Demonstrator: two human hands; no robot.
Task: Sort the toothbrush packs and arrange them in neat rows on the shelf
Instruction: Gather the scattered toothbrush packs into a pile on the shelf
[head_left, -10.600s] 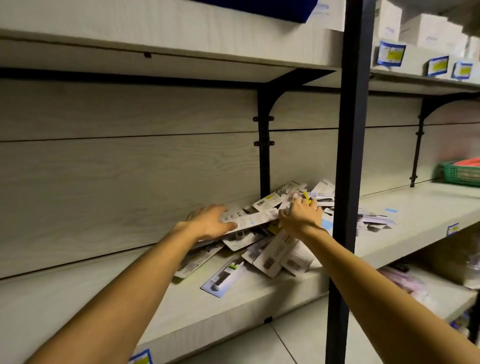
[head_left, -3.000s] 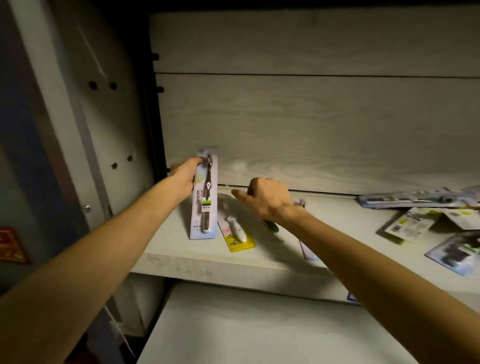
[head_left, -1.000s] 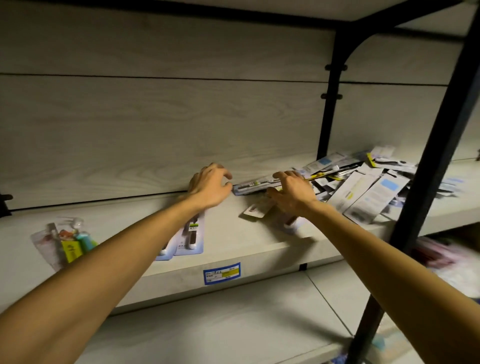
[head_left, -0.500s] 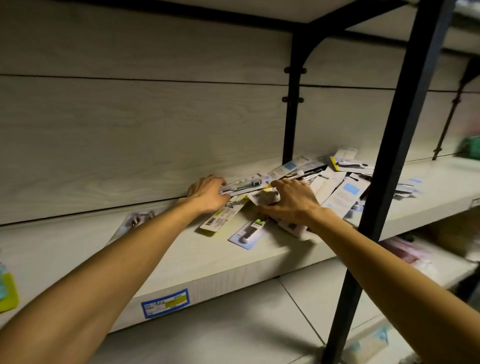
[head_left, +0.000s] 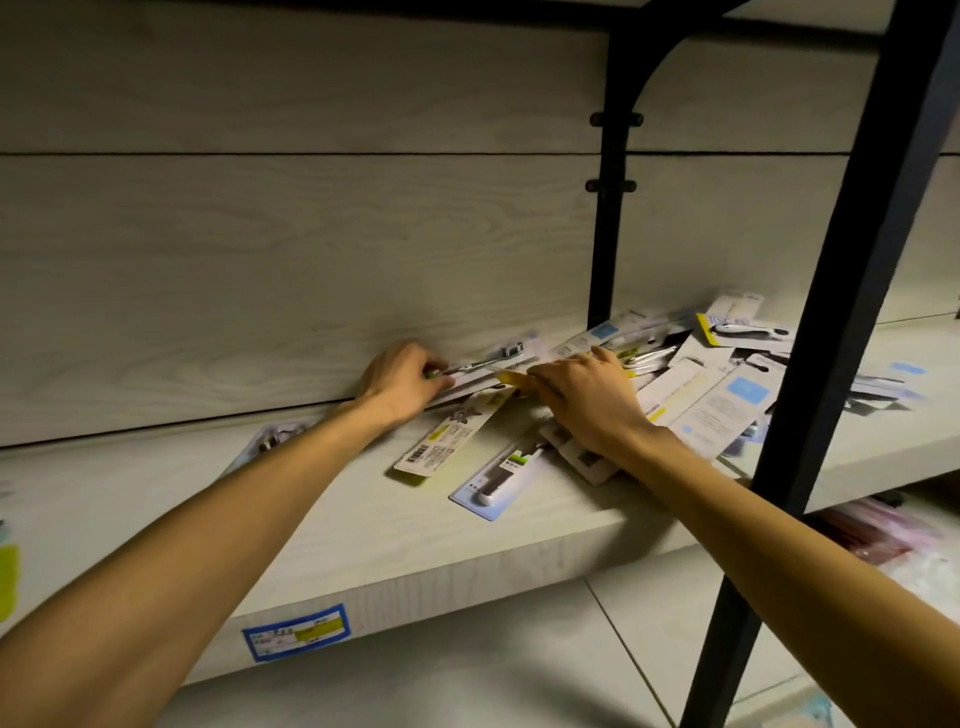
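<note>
At the front edge: a blue and yellow price label (head_left: 295, 631) is stuck on the face of the pale wood-grain shelf (head_left: 363, 525); a black metal post (head_left: 810, 395) rises on the right.
Forearms: two bare forearms reach from the bottom corners across the shelf toward its back.
Loose packs, nearer: a blue-backed toothbrush pack (head_left: 501, 475) lies flat toward the shelf front, and a white pack with a barcode (head_left: 447, 434) lies just left of it, face down.
Left hand: the left hand (head_left: 402, 382) is curled round the end of a long toothbrush pack (head_left: 488, 366), gripping it close to the back wall.
Right hand: the right hand (head_left: 587, 402) lies knuckles up on the pile, fingers bent over the other end of that long pack; whether it grips or only presses cannot be told.
Pile: a jumbled heap of toothbrush packs (head_left: 711, 374) spreads rightward past the post, overlapping at odd angles.
Far left: one more pack (head_left: 270, 439) lies alone by the back wall, partly hidden by the left forearm.
</note>
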